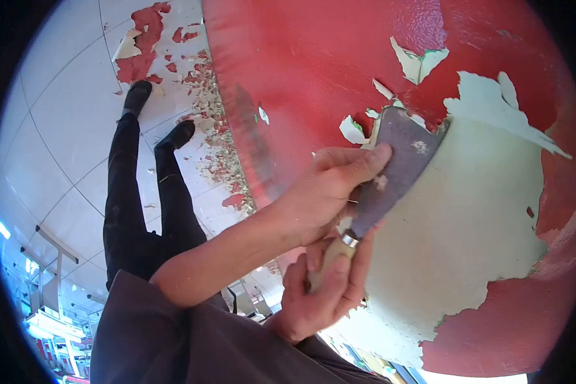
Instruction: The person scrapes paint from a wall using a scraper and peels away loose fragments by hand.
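A paint scraper [406, 150] with a wide dark blade lies over the peeling wall, its broad edge towards the top. My right hand [329, 278] is wrapped around its light wooden handle, below the metal ferrule. My left hand [339, 182] is closed at the blade's left side, thumb pressed on the flat of the blade and the other fingers curled, partly hidden. Some pale residue sticks to the blade. Torn flakes of red paint [352, 130] curl up around the blade's edge. Beside and below it spreads a bare cream patch [454, 237] with ragged borders.
Red paint [313, 70] covers the surrounding surface. More loose peels [419, 64] hang above the blade. Paint chips [214, 128] lie along the base on the tiled floor [64, 128], near my shoes [176, 134]. A larger red peel [144, 41] lies further off.
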